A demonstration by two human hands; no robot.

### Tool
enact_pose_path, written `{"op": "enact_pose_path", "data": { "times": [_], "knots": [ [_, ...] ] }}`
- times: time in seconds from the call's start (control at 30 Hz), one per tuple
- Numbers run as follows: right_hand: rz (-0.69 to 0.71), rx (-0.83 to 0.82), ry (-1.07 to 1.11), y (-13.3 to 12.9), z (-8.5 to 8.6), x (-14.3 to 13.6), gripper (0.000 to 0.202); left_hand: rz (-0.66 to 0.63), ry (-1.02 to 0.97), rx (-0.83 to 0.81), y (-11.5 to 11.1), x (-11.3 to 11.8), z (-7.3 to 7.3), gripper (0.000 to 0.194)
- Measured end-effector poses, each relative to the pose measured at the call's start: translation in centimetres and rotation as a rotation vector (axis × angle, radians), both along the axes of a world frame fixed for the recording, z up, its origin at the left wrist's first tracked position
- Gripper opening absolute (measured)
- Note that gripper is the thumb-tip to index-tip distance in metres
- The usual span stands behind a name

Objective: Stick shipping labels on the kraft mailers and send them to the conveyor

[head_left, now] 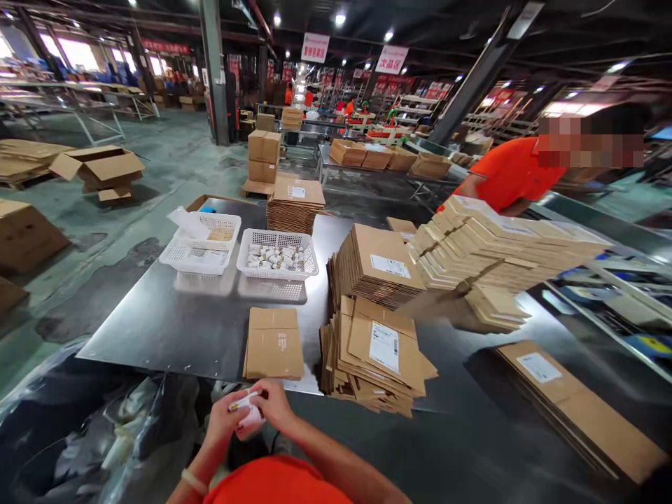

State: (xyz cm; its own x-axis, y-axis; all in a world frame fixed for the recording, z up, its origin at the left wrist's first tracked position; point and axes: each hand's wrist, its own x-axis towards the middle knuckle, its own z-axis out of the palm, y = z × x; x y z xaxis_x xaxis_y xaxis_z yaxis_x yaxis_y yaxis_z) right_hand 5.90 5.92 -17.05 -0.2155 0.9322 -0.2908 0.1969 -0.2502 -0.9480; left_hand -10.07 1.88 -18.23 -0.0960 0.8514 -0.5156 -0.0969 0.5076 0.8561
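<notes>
Pinching white packet (252,418) with left hand (223,422) and right hand (276,406) beside bench (194,325); could drop it by gripping loosely.

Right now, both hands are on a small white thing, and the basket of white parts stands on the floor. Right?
No: the basket of white parts stands on the table, not the floor, as the head view shows. The left hand and right hand are on a small white thing.
</notes>
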Motion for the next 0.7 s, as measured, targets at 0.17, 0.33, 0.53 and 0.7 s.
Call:
{"op": "enact_pose_path", "data": {
  "times": [0.17,0.33,0.53,0.7],
  "knots": [
    [-0.054,0.194,-0.171,-1.0,0.3,1.8,0.010,-0.080,0.033,-0.033,2.5,1.3,2.6,0.041],
    [-0.145,0.322,-0.239,0.6,1.1,3.7,0.015,-0.161,-0.074,-0.158,2.5,3.0,1.6,0.035],
    [-0.325,0.285,-0.411,10.3,0.1,5.9,0.015,-0.213,-0.240,-0.255,0.7,5.1,-0.5,0.042],
    [-0.292,0.268,-0.511,15.7,-1.4,5.8,0.018,-0.213,-0.339,-0.267,1.1,6.9,-1.5,0.064]
  ]
}}
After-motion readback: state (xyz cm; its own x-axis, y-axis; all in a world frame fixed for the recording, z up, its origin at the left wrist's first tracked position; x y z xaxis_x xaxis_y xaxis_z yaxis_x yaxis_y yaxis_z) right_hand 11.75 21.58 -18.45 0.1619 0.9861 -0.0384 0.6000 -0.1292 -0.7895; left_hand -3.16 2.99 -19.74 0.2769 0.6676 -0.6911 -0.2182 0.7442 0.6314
